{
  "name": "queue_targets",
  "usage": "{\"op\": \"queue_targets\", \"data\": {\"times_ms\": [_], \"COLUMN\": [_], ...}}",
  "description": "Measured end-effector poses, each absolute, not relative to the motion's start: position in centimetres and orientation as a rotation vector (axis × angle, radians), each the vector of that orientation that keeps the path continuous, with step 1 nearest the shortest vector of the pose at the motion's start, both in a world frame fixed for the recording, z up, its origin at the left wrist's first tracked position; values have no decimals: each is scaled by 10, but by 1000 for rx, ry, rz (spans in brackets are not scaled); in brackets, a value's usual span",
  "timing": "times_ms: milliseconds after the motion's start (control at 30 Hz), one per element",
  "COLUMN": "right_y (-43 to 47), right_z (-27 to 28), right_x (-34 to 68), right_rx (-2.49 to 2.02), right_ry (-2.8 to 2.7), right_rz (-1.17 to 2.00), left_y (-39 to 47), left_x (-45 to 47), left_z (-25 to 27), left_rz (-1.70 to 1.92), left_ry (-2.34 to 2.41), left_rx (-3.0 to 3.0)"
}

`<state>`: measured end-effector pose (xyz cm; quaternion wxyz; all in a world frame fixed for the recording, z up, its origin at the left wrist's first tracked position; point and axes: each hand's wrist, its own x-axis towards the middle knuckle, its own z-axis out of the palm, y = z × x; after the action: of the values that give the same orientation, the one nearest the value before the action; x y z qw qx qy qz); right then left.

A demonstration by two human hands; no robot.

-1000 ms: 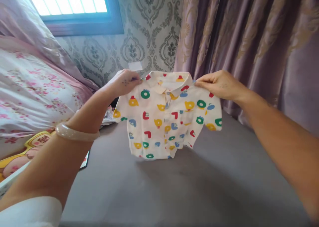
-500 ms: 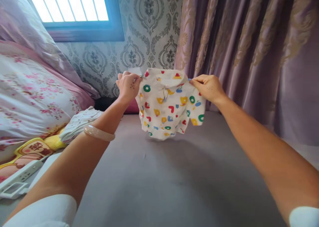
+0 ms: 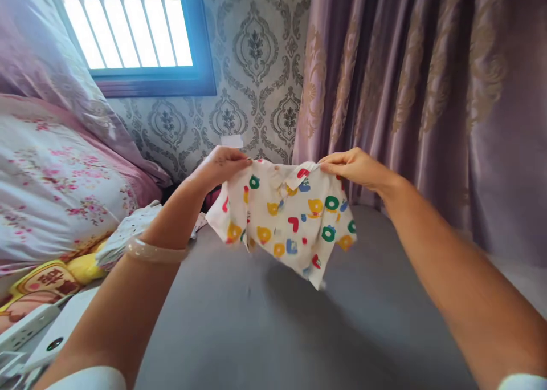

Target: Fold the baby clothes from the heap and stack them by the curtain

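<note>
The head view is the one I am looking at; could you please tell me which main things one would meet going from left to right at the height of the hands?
Floral fabric → left hand → patterned shirt → right hand.

Tagging this as a home, probably a bedroom: on my feed I've got gray damask wallpaper (image 3: 255, 45), a barred window (image 3: 128, 33) and, off to the right, heavy mauve drapes (image 3: 387, 93) with gold scrollwork. Left side I see a paler lilac curtain (image 3: 32, 42), a big spread of pink-flowered fabric (image 3: 64, 173) that looks like bedding, a yellow cartoon cushion (image 3: 49, 279), crumpled pale cloth (image 3: 123, 239) and a white household power strip (image 3: 28, 327). Broad gray surface (image 3: 239, 333) in the middle, bed or table, I can't tell.
</note>
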<state>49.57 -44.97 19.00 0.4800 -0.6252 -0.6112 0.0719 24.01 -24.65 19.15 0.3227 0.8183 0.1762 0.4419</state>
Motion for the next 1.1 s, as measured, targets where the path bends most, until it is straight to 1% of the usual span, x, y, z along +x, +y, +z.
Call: {"op": "queue_targets", "data": {"times_ms": [133, 200, 500, 600, 700, 833, 933, 1000, 1100], "right_y": [-443, -443, -439, -433, -429, -426, -423, -418, -409], "right_z": [186, 185, 186, 186, 184, 183, 185, 184, 181], "right_x": [498, 500, 512, 511, 509, 514, 520, 524, 529], "right_rx": [-1452, -1464, -1447, -1559, -1508, -1496, -1447, -1459, -1545], "right_ry": [-1555, -1561, -1419, -1399, -1375, -1388, -1379, -1348, -1311], "right_rz": [220, 206, 224, 102, 24, 33, 94, 114, 59], "left_y": [-245, -242, -226, -225, -227, -227, -222, -217, -207], "left_x": [255, 257, 260, 265, 269, 270, 272, 276, 287], "left_z": [186, 183, 187, 184, 181, 182, 183, 182, 176], "left_rz": [922, 896, 1078, 1045, 1106, 1154, 1284, 1299, 1305], "left_ry": [377, 371, 412, 576, 530, 529, 502, 504, 613], "left_rx": [2152, 2145, 2067, 2093, 2007, 1980, 1985, 2004, 2063]}}
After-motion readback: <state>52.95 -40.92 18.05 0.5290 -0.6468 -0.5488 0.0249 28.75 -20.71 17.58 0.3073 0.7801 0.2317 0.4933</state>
